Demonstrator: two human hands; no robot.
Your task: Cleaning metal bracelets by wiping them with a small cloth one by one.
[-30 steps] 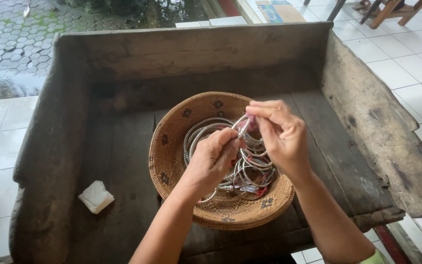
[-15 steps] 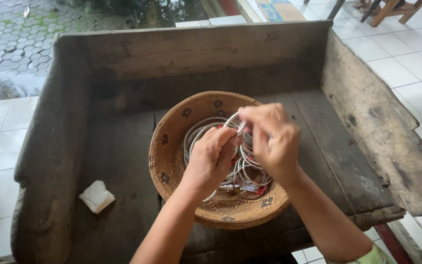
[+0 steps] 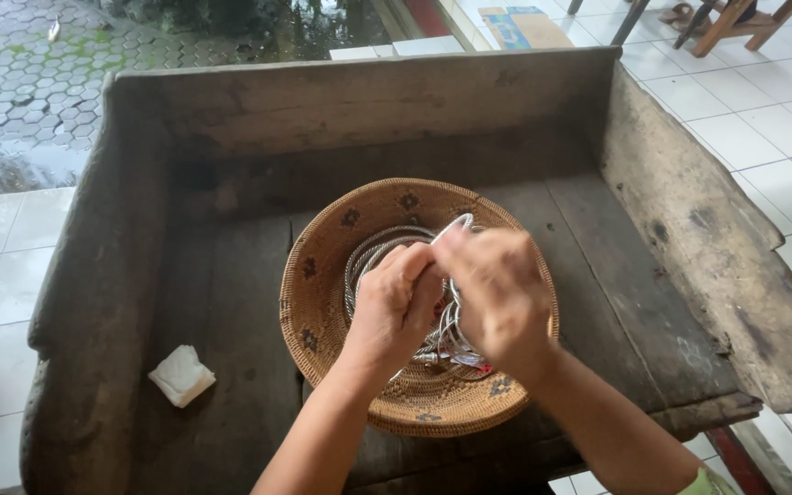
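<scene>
Both hands, left (image 3: 396,302) and right (image 3: 497,293), pinched a white cable (image 3: 456,225) over the basket (image 3: 323,275) on the bench (image 3: 222,275).

Probably a home porch: tiled floor (image 3: 753,110), old wooden bench (image 3: 231,275).

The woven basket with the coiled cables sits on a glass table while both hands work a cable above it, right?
Not quite: the head view shows the woven basket on a worn wooden bench, not glass. Both hands, left hand and right hand, do work a white cable above it.
</scene>
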